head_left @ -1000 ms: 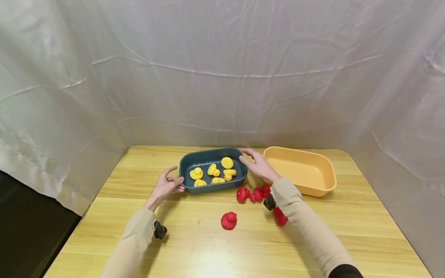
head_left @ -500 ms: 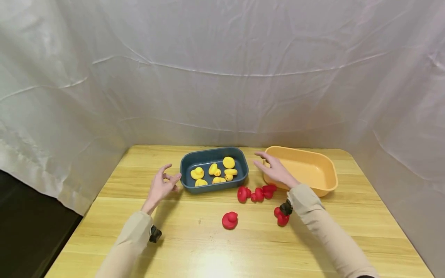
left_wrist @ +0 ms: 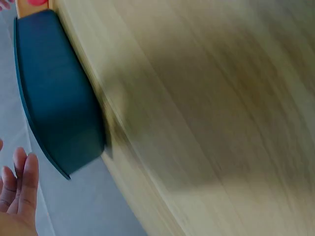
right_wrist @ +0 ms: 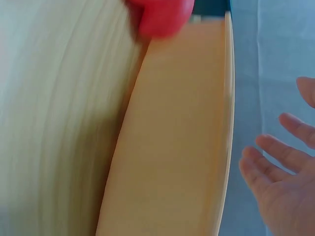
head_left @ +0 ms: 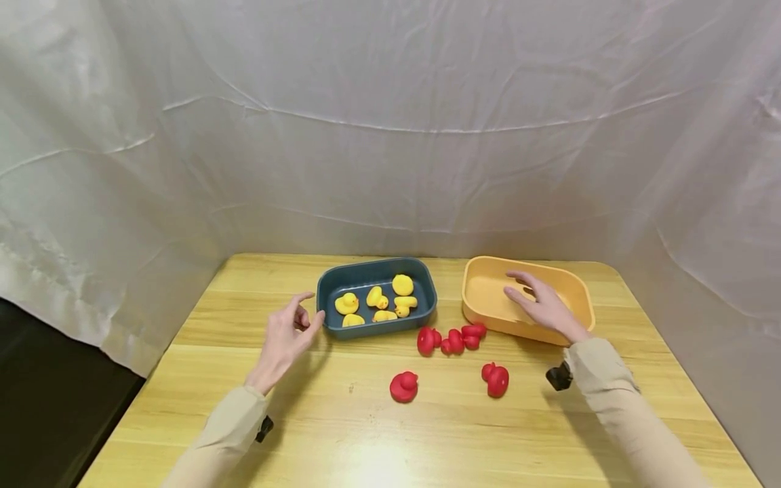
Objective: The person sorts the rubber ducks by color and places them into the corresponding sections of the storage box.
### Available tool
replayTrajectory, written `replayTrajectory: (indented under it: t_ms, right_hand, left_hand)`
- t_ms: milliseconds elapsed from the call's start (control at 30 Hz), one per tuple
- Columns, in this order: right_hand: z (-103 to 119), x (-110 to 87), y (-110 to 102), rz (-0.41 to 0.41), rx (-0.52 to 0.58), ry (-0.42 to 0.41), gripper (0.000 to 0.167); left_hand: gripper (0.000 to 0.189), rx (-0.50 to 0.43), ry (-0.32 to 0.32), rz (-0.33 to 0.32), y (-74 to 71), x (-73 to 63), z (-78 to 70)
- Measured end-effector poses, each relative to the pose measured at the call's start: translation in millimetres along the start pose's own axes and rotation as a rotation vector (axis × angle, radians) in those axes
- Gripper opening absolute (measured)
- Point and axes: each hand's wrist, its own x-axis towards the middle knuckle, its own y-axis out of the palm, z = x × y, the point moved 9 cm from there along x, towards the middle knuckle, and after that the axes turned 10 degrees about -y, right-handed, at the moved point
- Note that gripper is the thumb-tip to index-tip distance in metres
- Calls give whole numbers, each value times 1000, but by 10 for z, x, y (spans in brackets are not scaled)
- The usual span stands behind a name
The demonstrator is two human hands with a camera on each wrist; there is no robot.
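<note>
In the head view a dark blue tray (head_left: 377, 330) holds several yellow rubber ducks (head_left: 346, 303). Beside its left end is my left hand (head_left: 283, 342), loosely bent, with nothing in it; whether the thumb touches the rim I cannot tell. The left wrist view shows those fingers apart from the tray wall (left_wrist: 59, 93). My right hand (head_left: 546, 308) hovers over an orange tray (head_left: 506, 323), fingers spread and holding nothing. In the right wrist view the same hand (right_wrist: 285, 177) is apart from the tray's side (right_wrist: 167, 128).
A row of red rubber ducks (head_left: 453, 341) lies in front of the gap between the trays. Two more lie closer, one red duck (head_left: 404, 387) near the middle and another (head_left: 497, 379) to the right. A pale curtain (head_left: 390, 169) hangs behind the wooden table (head_left: 342, 434).
My right hand has left the blue tray's right end and moved right, over the orange tray. My left hand has come off the blue tray's rim and stayed close by it.
</note>
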Motion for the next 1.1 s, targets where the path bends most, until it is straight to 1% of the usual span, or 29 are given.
replayTrajectory:
  t_ms: [67,200,300,400,500,567,667,733,800,867,933,967,1033,1100]
  right_hand:
    - [-52,-85,-105,-30,-20,-12,50]
    - [-167,-251,-339,-120,-46,-56,46]
    - [-294,-386,-523,-184,-87,-41,44]
    - [-455,-527,-688,-239,-126,23,43]
    - [-663,-657,-794,-267,-154,126,44]
    - [-804,-732,-828,-256,-164,203,48]
    - [-994,-841,-838,-208,-157,321,55]
    - [-1074,-883,-814,-174,-85,364,59]
    - [-1120,-901,-775,-146,19,381,62]
    - [-1152,-899,-720,-127,163,381,63]
    - [-1175,-901,-666,-130,345,377,62]
    - [-1190,-905,-643,-135,439,376,57]
    - [-1217,-919,-608,-156,628,363,41]
    - [-1226,-930,-581,-166,780,340,29]
  left_hand:
    - [39,11,48,36,58,-37,-91]
    - [40,41,125,109,189,-114,-257]
    - [42,57,171,160,285,-168,-360]
    - [45,57,217,216,381,-220,-455]
    - [46,33,253,274,472,-259,-540]
    - [47,22,282,309,531,-283,-593]
    - [49,12,316,378,625,-326,-664]
    - [52,17,327,435,697,-359,-697]
    - [54,17,315,509,783,-395,-710]
    - [56,14,284,594,881,-434,-705]
    - [59,16,243,678,985,-478,-689]
    - [60,16,225,718,1037,-503,-683]
    - [64,17,205,783,1130,-550,-688]
    - [66,28,202,831,1213,-595,-700]
